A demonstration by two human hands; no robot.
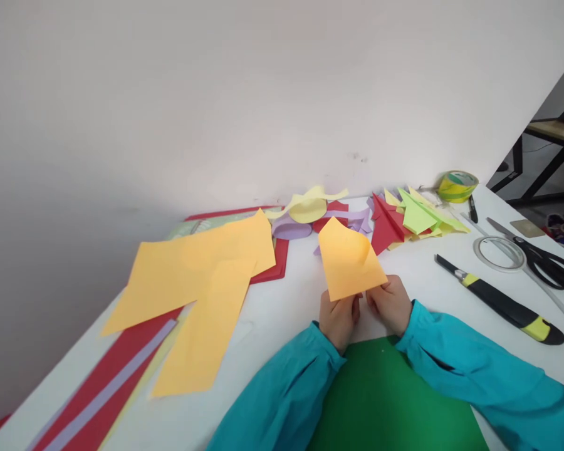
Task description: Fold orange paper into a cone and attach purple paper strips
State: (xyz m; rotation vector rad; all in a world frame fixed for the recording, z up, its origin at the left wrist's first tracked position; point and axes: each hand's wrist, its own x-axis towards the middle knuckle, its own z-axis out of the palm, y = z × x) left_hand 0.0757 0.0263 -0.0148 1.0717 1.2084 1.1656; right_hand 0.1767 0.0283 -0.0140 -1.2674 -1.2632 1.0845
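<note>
Both hands hold up a small sheet of orange paper [350, 263] above the white table. My left hand [339, 319] pinches its lower edge from below, fingers closed. At the sheet's lower right corner my right hand [391, 305] is closed on it too. The paper bends slightly, with a curl near its right side; part of my fingers is hidden behind it. Beneath my wrists lies a green mat [390, 394]. Larger orange sheets [183, 275] rest to the left, over red paper [136, 351] and a purple strip [113, 388].
Folded paper planes, including a red one [388, 222] and a green one [416, 210], lie at the back. On the right are a utility knife [502, 304], black scissors [545, 260], a white tape roll [499, 254] and a yellow-green tape roll [457, 186]. A wall [263, 100] borders the table's rear.
</note>
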